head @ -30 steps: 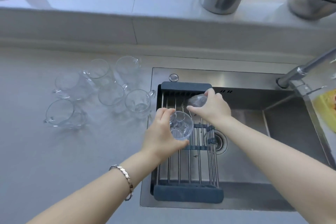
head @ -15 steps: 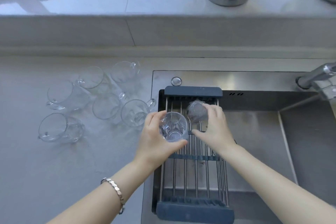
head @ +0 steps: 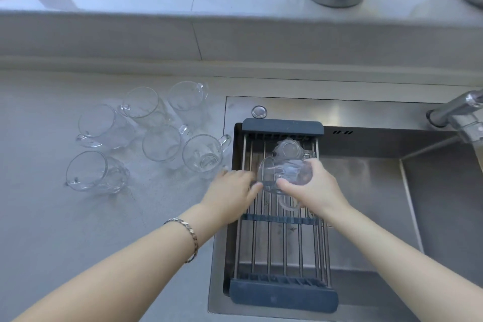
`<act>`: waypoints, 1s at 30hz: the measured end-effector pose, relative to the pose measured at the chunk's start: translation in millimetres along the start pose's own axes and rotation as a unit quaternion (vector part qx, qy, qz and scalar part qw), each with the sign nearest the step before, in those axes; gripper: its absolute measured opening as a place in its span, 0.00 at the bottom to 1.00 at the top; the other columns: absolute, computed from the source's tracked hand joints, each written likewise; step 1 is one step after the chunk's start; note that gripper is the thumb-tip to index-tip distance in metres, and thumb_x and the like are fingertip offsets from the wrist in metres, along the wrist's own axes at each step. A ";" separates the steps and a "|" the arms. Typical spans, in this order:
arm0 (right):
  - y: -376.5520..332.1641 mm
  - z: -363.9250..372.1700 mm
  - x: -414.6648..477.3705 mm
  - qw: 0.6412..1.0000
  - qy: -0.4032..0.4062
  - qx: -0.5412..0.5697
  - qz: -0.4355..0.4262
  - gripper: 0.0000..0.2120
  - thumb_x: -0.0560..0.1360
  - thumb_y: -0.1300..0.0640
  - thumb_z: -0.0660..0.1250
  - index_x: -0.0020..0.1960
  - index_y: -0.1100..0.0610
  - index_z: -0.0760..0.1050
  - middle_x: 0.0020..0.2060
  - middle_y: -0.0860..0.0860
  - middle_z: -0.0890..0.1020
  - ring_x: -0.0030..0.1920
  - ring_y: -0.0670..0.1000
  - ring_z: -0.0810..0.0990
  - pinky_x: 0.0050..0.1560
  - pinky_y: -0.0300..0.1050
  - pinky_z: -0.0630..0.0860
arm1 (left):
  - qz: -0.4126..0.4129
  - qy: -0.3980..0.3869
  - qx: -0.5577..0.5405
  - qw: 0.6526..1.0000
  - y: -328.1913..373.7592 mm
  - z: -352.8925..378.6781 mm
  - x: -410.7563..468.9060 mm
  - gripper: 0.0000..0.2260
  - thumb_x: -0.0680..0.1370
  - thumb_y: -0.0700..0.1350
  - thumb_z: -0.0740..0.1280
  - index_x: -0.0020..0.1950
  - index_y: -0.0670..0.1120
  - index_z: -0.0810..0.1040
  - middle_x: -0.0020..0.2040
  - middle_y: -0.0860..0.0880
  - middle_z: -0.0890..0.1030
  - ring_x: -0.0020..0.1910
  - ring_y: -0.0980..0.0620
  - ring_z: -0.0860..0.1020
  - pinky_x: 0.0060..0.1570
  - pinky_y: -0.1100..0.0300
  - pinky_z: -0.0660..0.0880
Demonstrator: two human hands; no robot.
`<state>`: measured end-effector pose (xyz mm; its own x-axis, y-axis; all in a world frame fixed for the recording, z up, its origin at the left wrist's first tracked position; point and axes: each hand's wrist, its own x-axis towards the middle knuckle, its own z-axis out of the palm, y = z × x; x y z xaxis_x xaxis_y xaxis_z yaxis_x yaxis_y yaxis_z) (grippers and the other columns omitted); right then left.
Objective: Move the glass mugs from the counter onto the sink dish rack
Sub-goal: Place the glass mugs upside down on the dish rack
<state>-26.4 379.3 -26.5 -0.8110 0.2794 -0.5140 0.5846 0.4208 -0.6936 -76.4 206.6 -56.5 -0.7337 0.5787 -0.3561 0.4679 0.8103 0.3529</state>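
Right hand (head: 317, 188) clamped on glass mug (head: 283, 175) over far end of dish rack (head: 282, 293), just near side of upturned mug (head: 288, 149). Left hand (head: 230, 188) loose, fingers spread, at rack's left rail. Six mugs (head: 162, 142) left of rack, on counter (head: 52, 230).

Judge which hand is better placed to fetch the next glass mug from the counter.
Left. The left hand is at the rack's counter-side edge, apparently empty, right beside the nearest glass mug. The right hand is over the dish rack, gripping a mug.
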 end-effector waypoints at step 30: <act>-22.7 76.2 73.2 0.952 0.068 -0.285 -0.085 0.27 0.73 0.54 0.69 0.66 0.57 0.60 0.59 0.60 0.66 0.47 0.61 0.79 0.45 0.51 0.77 | 0.147 -0.055 0.295 0.942 -42.1 31.1 0.7 0.21 0.78 0.50 0.61 0.67 0.41 0.71 0.68 0.41 0.73 0.71 0.43 0.67 0.71 0.45 0.62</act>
<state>-97.4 324.5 -86.9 -0.9110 0.2584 -0.3213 0.3688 0.8591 -0.3549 -81.3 175.8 -98.6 -0.4889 0.7660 -0.4175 0.8596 0.5045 -0.0809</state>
